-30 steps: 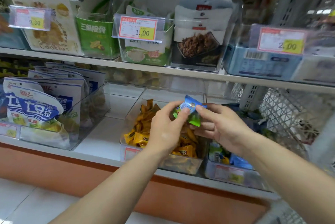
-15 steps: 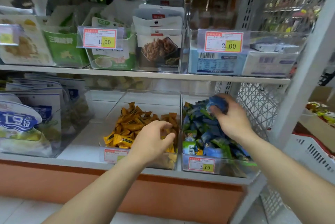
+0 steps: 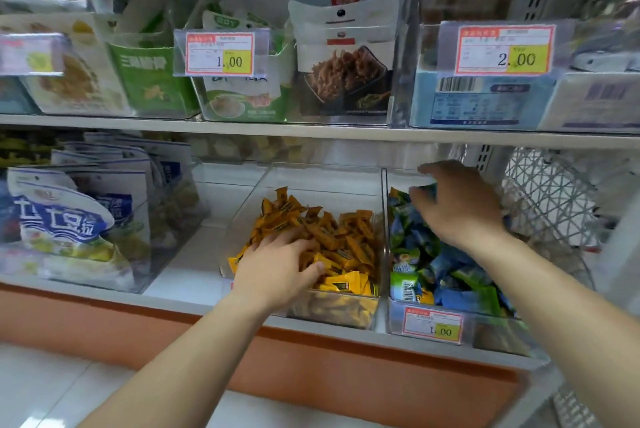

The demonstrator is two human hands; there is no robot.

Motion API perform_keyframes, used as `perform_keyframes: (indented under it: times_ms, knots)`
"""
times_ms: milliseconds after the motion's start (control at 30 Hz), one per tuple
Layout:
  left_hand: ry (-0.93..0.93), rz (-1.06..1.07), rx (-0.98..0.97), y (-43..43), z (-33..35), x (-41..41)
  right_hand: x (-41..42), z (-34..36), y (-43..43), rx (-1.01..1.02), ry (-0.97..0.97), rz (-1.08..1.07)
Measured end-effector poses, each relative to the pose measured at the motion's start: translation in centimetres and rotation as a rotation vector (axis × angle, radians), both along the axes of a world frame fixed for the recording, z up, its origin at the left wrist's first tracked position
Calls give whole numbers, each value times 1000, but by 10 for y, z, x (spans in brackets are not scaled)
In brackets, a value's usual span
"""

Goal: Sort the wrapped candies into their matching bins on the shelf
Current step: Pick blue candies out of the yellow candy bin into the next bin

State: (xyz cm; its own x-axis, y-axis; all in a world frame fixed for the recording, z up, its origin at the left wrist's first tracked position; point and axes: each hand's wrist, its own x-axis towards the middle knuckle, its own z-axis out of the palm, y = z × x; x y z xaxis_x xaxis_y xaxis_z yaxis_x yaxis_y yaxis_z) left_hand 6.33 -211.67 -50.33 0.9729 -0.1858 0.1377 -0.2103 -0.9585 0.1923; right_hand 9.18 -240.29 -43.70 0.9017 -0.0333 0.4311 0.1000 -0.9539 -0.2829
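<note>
Two clear bins stand side by side on the lower shelf. The middle bin [image 3: 334, 316] holds a heap of orange wrapped candies [image 3: 346, 240]. The right bin [image 3: 491, 336] holds blue and green wrapped candies [image 3: 436, 268]. My left hand [image 3: 280, 268] lies palm down on the orange heap with its fingers spread among the wrappers. My right hand [image 3: 457, 206] hovers over the back of the blue and green heap, fingers apart, with a blue wrapper just under its fingertips.
A clear bin of blue and white snack bags [image 3: 65, 219] stands at the left, with a strip of bare shelf [image 3: 187, 261] beside it. The upper shelf [image 3: 311, 131] overhangs the bins. A white mesh basket [image 3: 547, 192] is at the right.
My right hand carried a blue and green candy from above the orange bin to the right bin and opened its fingers there. My left hand dropped onto the orange candies.
</note>
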Motion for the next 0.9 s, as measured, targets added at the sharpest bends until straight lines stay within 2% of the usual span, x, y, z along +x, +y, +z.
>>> perform_keyframes:
  times_ms: [100, 200, 300, 400, 467, 567, 767, 833, 900]
  knots:
    - [-34, -10, -21, 10, -4, 4, -2, 4, 49, 2, 68, 321]
    - [-49, -36, -84, 17, -2, 6, 13, -1, 93, -72, 300, 605]
    - [-60, -36, -168, 27, 4, 7, 41, -12, 130, -144, 549, 738]
    - [-138, -15, -134, 41, 7, 3, 67, -26, 151, -320, 734, 811]
    - [-193, -11, -149, 50, 8, 1, 86, -38, 150, -458, 743, 747]
    - [-160, -43, -88, 55, 5, 1, 108, -48, 135, -644, 739, 543]
    - [-77, -57, -83, 46, -9, 4, 121, -21, 121, -708, 601, 416]
    - [-75, -54, -108, 47, -12, 5, 115, -14, 129, -570, 496, 522]
    - [-62, -59, -134, 47, -15, 5, 103, -14, 146, -283, 517, 743]
